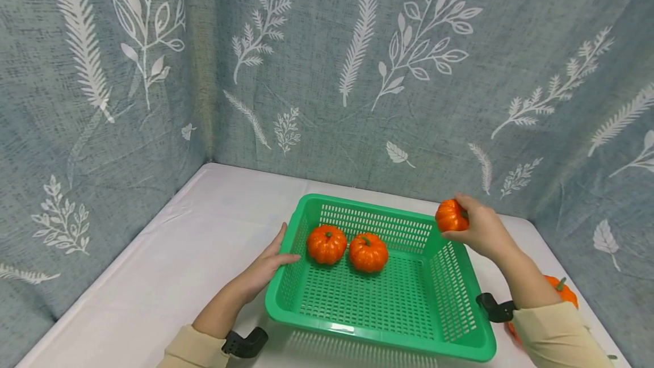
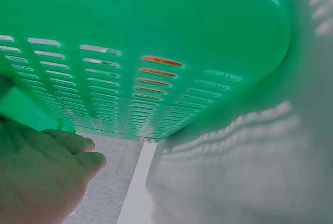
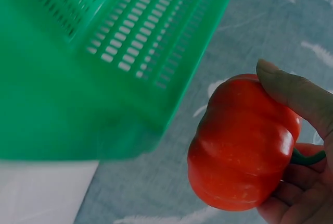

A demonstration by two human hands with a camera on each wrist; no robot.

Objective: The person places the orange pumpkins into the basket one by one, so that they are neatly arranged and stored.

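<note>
My right hand point(image 1: 482, 231) holds a small orange pumpkin point(image 1: 451, 216) above the back right corner of a green plastic basket point(image 1: 393, 339). In the right wrist view, thumb and fingers go round the pumpkin point(image 3: 242, 146), its green stem turned toward the palm. At the basket's left side, my left hand point(image 1: 259, 274) holds the rim, thumb over the edge and fingers along the outside. Inside the basket, two more pumpkins sit upright side by side near the back left: one on the left point(image 1: 327, 245), another on the right point(image 1: 368, 253).
More orange pumpkins point(image 1: 564, 289) lie on the table right of the basket, partly hidden by my right forearm. A white cloth covers the table point(image 1: 204, 231). Grey-green leaf-patterned curtains point(image 1: 317, 129) stand behind it and along both sides.
</note>
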